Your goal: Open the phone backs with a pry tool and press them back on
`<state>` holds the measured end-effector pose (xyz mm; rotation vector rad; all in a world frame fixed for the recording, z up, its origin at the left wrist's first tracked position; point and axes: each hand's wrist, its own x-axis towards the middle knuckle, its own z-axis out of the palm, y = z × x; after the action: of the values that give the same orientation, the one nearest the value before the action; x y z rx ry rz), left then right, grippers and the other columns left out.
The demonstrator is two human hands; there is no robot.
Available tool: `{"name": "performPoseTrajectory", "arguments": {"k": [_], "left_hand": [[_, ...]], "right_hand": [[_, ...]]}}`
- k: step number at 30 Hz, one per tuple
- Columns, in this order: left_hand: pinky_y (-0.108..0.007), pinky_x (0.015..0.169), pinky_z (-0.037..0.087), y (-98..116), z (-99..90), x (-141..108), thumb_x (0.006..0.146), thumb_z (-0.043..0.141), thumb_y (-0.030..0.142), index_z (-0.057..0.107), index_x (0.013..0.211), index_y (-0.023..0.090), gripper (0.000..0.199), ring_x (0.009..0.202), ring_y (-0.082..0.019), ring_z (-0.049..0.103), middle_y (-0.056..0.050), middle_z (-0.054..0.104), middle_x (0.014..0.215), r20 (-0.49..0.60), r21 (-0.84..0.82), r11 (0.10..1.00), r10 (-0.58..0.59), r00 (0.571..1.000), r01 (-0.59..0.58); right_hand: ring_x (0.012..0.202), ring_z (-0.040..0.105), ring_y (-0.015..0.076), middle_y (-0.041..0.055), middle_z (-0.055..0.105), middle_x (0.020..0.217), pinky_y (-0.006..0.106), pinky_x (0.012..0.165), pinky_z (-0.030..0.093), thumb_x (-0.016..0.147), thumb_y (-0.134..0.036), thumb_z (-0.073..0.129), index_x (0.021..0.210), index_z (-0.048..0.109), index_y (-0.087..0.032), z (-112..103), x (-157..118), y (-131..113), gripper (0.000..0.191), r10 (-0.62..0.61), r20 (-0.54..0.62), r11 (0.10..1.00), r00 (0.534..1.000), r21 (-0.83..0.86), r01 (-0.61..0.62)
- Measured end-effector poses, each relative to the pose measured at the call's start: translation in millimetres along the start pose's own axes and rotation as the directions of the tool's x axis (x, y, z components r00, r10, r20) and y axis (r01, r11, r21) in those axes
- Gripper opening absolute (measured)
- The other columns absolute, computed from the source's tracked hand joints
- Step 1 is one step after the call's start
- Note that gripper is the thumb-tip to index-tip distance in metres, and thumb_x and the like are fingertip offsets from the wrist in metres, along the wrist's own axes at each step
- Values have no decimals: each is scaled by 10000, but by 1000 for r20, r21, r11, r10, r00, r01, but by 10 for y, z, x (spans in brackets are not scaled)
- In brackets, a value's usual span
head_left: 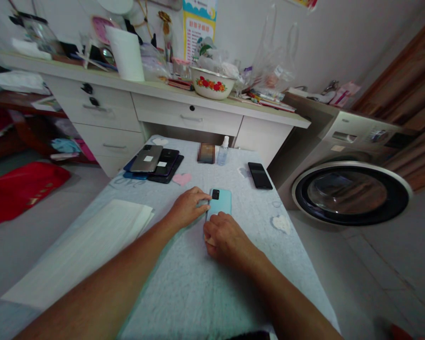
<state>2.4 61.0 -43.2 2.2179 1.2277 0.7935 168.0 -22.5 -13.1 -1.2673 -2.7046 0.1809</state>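
Note:
A light blue smartphone (221, 201), its dark camera block at the upper left, lies back up on the cloth-covered table. The fingertips and thumb of my left hand (190, 208) hold its left edge near the camera. My right hand (224, 236) is closed in a fist over the phone's lower end and hides that part. Something small and pale shows under the curled right fingers, but I cannot make out what it is.
Several stacked phones (148, 159) lie at the back left, with a folded pale cloth (92, 250) nearer. A clear spray bottle (223, 152) stands at the back beside a blurred brown item (206, 153). A black phone (259, 175) lies right; a washing machine (343, 156) stands beyond.

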Motion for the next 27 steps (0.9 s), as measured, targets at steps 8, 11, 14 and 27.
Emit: {"name": "performPoseTrajectory", "arguments": {"k": [8,11,14,27], "left_hand": [[-299,770,486,-31,18,5,786,650,224,715,1030,223,252,841,-183,599,-27,602,933,-1,-1,1000,-2,1000,2],[-301,770,488,-36,19,8,792,648,219,715,1037,217,254,841,-184,600,-33,603,939,2,0,1000,-3,1000,3],[-304,771,489,-23,8,10,789,655,222,715,1047,201,266,847,-191,602,-41,606,937,6,7,1000,3,1000,-3],[-308,778,483,-7,-1,6,787,660,223,715,1034,234,253,868,-193,601,-30,613,937,16,11,1000,-6,1000,6]], "right_hand": [[838,483,204,78,596,871,329,775,372,797,-181,571,850,597,-149,16,66,-76,68,3,-11,1000,1000,-1,-3],[829,482,199,76,597,872,326,762,365,808,-187,567,854,597,-151,-22,54,-65,66,10,10,1000,1000,1,-10],[821,481,190,67,601,863,314,747,348,811,-184,568,853,594,-156,-55,21,-22,57,29,30,1000,999,5,-29],[758,471,163,45,598,814,283,674,289,798,-179,592,795,577,-167,-252,-171,141,20,107,108,994,988,-8,-107]]}}
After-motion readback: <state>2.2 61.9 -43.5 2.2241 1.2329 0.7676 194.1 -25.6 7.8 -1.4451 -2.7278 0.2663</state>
